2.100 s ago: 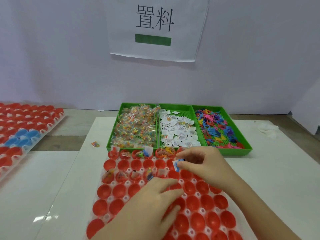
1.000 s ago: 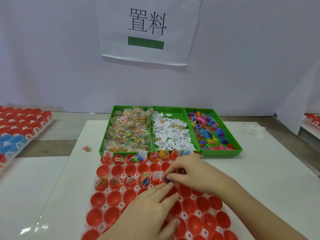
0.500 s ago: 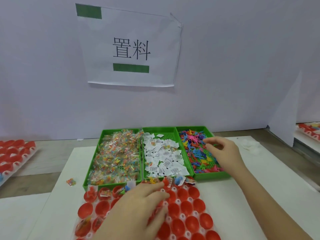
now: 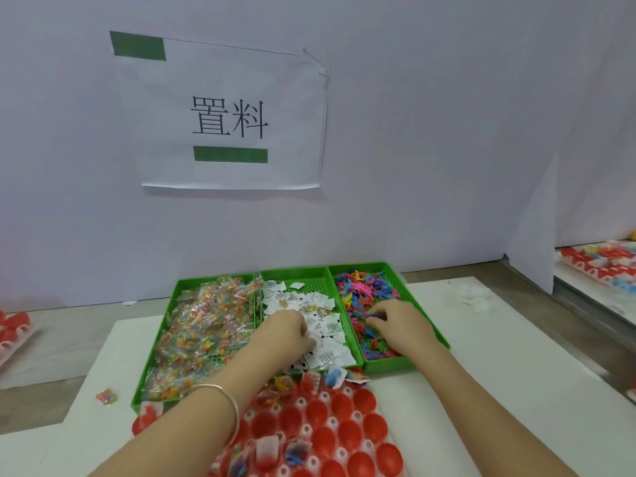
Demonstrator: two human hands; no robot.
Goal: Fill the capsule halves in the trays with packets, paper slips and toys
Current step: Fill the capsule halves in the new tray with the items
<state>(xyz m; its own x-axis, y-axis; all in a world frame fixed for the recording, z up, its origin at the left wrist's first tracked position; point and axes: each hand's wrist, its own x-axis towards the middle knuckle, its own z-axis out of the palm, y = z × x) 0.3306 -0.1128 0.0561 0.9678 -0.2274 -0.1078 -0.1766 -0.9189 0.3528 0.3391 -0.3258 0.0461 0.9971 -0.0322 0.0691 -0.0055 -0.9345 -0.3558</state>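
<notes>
Left hand (image 4: pixel 292 330) curls into the slips (image 4: pixel 330 352) in the middle bin (image 4: pixel 296 271), right hand (image 4: pixel 395 325) into the toys (image 4: pixel 361 290) beside it, though I cannot tell whether either pinches anything; slips look light and limp, best pinched at an edge, toys small and tangle-prone.

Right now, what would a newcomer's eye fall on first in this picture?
First, three green bins at the table's far side: packets left, paper slips middle, bright toys right. The left hand reaches into the slips and the right hand into the toys. Nearest the camera lie rows of red capsule halves, a few already filled.
</notes>
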